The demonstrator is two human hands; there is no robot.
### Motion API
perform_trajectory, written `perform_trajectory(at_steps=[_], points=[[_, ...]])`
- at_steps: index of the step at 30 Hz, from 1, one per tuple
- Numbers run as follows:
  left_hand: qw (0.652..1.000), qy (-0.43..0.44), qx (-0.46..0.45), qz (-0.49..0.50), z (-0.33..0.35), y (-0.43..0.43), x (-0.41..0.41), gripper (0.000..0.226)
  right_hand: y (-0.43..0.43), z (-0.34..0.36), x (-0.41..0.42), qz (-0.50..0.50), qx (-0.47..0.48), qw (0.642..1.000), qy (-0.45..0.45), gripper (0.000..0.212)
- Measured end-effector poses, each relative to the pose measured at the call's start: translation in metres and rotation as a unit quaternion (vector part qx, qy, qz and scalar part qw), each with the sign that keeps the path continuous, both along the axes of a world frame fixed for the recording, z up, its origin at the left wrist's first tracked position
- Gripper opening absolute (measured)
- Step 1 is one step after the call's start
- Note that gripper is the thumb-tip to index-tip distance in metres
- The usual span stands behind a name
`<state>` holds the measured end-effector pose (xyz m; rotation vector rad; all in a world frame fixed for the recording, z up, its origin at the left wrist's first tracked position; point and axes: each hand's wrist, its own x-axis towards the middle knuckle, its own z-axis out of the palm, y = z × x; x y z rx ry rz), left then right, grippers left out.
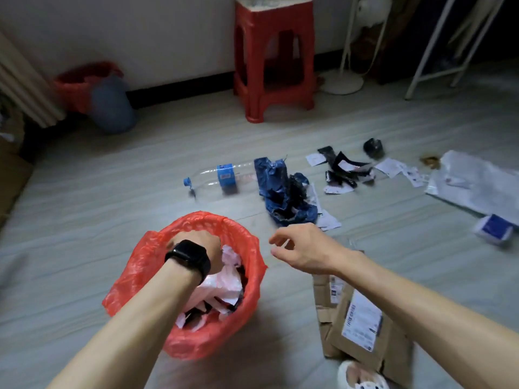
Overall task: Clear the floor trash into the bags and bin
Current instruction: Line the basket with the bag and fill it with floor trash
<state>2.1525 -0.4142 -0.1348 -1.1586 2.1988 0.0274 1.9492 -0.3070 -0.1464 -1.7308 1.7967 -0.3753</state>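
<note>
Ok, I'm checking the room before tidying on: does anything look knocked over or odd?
Yes: the far bin by the wall looks tipped, its red liner gaping. The bottle lies on its side on the floor beside torn scraps.

Red stool [273, 60] far beyond the right hand [306, 249]; white round stand base [341, 82] further right; slipper [362, 377] nearer than hand.

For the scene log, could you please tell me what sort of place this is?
Probably a room in a home: a red plastic stool by the wall, a bag-lined bin, and a slipper.
</note>
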Motion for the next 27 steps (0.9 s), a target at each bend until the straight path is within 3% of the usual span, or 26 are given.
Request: perform_trajectory(at_steps=[4,8,12,16,18,20,27], points=[[0.986,0.132,-0.031,-0.093,-0.006,0.023,-0.092,0.031,0.068,-0.019,-0.086,-0.143,0.037,0.989,0.006,0.029],[0.963,0.203,0.082,-0.159,-0.038,0.079,-0.183,0.030,0.154,-0.064,-0.159,-0.242,0.200,0.946,0.083,0.038],[0.945,0.180,0.181,-0.206,-0.097,0.135,-0.252,0.039,0.237,-0.121,-0.194,-0.241,0.396,0.877,0.130,0.058],[0.939,0.123,0.197,-0.253,-0.152,0.186,-0.279,0.072,0.289,-0.176,-0.178,-0.213,0.522,0.823,0.076,0.072],[0.930,0.070,0.180,-0.313,-0.177,0.206,-0.281,0.088,0.300,-0.198,-0.163,-0.229,0.550,0.802,0.054,0.081],[0.917,0.037,0.168,-0.359,-0.198,0.222,-0.275,0.086,0.301,-0.213,-0.151,-0.239,0.550,0.798,0.066,0.082],[0.937,0.031,0.149,-0.316,-0.236,0.221,-0.253,0.066,0.266,-0.231,-0.153,-0.270,0.484,0.828,0.090,0.062]])
